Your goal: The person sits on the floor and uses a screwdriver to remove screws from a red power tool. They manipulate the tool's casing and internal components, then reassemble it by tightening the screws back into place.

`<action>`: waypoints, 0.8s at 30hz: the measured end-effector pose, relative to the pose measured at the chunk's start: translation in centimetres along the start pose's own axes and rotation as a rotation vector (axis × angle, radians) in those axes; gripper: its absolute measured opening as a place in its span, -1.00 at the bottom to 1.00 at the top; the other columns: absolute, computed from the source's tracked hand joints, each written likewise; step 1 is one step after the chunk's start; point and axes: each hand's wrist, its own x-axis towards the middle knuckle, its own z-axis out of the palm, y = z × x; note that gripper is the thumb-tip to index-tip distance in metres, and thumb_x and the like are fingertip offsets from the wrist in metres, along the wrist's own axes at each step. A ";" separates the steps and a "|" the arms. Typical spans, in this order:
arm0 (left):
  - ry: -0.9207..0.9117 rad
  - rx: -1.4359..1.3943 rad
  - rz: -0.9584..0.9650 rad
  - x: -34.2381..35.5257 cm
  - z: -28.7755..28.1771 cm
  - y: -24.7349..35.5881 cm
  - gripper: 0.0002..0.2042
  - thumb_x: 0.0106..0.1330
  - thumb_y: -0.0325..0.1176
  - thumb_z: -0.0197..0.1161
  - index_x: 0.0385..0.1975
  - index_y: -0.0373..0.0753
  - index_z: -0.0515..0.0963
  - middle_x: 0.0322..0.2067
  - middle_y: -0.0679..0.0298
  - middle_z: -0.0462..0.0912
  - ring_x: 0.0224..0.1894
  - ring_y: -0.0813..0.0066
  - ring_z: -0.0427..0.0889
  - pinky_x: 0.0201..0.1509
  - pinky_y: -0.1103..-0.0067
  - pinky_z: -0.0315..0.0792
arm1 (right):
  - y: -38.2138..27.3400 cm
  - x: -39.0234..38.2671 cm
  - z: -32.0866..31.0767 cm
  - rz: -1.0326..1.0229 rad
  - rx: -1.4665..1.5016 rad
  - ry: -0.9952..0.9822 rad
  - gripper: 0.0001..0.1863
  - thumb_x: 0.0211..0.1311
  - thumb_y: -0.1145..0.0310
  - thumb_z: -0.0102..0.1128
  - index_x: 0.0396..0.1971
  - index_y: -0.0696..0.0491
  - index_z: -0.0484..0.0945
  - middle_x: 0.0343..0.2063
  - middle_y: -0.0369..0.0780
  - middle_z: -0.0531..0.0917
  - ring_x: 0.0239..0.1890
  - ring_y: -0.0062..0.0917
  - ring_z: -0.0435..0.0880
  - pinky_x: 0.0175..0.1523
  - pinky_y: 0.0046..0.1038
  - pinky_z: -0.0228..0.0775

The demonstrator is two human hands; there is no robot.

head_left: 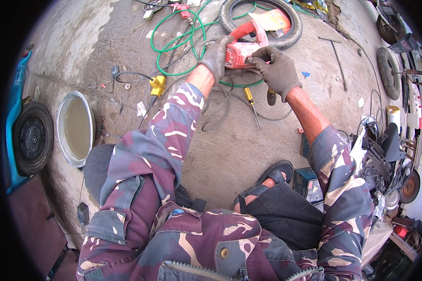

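Note:
Both my hands wear grey-brown gloves and meet at a red power tool with a loop handle, above the concrete floor. My left hand is closed on the tool's left side. At its right end, my right hand pinches near a small round metal part; what its fingertips hold is too small to make out. Below that hand lies a screwdriver with a yellow handle and thin shaft. A dark rounded piece shows beside the right wrist; its kind is unclear.
A green hose coils past a tyre ahead. A yellow connector with cables lies left, near a basin of murky water. A T-shaped metal bar lies right. Piled parts and tyres line the right edge.

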 end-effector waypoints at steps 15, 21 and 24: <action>0.070 0.009 0.002 3.6 -2.4 -1.8 -0.48 0.51 0.00 0.07 0.28 -0.24 0.45 0.03 0.06 0.74 -0.16 0.18 0.84 -0.10 0.08 0.78 | -1.8 -0.3 0.3 0.007 -0.064 -0.009 -0.76 0.31 0.17 0.36 -0.19 0.01 0.75 -0.37 -0.14 0.81 -0.31 -0.35 0.82 -0.09 -0.27 0.63; 0.085 0.007 0.001 4.5 -3.2 -2.4 -0.51 0.52 0.03 0.06 0.27 -0.18 0.47 0.03 0.13 0.75 -0.11 0.21 0.82 -0.06 0.09 0.77 | -2.0 0.0 0.8 -0.069 -0.172 0.055 -0.75 0.26 0.16 0.35 -0.22 0.02 0.75 -0.39 -0.10 0.80 -0.28 -0.29 0.82 -0.07 -0.26 0.62; 0.104 0.018 0.043 4.9 -3.4 -2.7 -0.53 0.54 0.00 0.06 0.26 -0.19 0.48 0.04 0.13 0.75 -0.08 0.21 0.82 -0.05 0.08 0.76 | -2.1 0.3 0.6 -0.062 -0.205 0.045 -0.73 0.23 0.16 0.36 -0.25 0.04 0.75 -0.38 -0.09 0.80 -0.26 -0.28 0.82 -0.06 -0.26 0.62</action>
